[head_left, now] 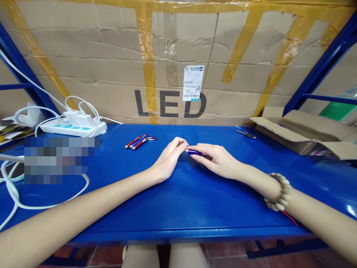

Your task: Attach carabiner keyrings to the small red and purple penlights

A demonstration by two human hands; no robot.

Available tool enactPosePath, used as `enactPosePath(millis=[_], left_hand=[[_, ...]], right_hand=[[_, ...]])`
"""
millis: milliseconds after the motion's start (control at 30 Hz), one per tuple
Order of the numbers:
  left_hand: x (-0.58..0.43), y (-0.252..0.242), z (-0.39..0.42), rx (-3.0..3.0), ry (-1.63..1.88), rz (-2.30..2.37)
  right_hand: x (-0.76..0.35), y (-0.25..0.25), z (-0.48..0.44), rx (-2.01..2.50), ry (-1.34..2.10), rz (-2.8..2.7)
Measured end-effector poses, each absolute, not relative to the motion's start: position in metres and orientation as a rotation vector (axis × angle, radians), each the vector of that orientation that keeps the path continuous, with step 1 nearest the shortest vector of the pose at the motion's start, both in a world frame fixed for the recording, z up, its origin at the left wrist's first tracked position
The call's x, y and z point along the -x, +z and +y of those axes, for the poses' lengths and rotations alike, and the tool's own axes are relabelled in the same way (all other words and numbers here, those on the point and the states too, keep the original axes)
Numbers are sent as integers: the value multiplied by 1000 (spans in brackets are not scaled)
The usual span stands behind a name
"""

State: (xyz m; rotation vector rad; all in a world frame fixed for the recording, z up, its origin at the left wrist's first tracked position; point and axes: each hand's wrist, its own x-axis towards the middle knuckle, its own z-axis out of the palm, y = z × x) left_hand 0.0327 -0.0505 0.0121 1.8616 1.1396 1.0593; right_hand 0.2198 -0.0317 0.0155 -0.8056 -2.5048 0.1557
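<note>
My right hand [216, 158] is closed around a small purple-blue metal penlight [192, 152], its silver end pointing left. My left hand [170, 158] is at that silver end, its fingers bent and pressed together; whether they pinch a small part is hidden. Both hands are just above the blue table [178, 208]. Left of my left hand lies a small group of similar penlights [136, 142], red and blue with silver ends and clips at their far side.
A white power strip [75, 128] with plugged-in chargers and looping white cables [50, 206] occupies the left side. Keys [245, 134] lie at the back right beside an open cardboard box [290, 139]. A large taped carton [111, 67] marked LED stands behind the table.
</note>
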Motion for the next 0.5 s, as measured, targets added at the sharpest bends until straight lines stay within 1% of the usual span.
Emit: enactPosePath(millis=[500], left_hand=[[-33,10,-49,-1824,1068,1102]], right_hand=[[-220,16,-32,769,82,-2563]])
